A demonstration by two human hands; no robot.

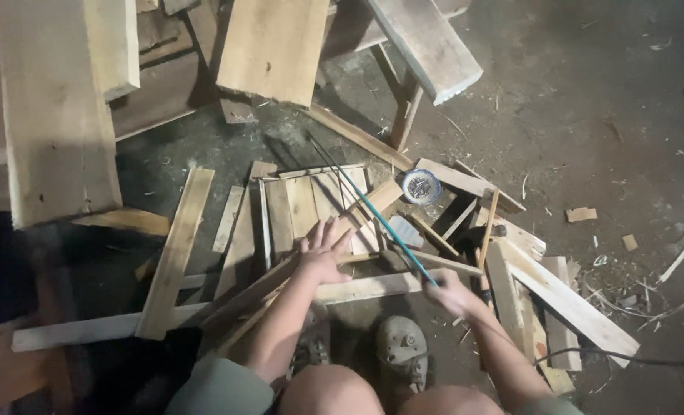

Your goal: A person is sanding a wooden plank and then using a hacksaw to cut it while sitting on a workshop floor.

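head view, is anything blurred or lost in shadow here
Head view: the thin blue-green rod in the right hand smears with motion blur; the left hand on the slats is sharper; the lower-left corner drops into near-black shadow.

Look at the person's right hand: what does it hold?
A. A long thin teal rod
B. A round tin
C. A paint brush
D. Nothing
A: the right hand closes its grip on the lower end of a long thin teal rod, which slants up over the wooden slats, while the left hand rests flat on the wood.
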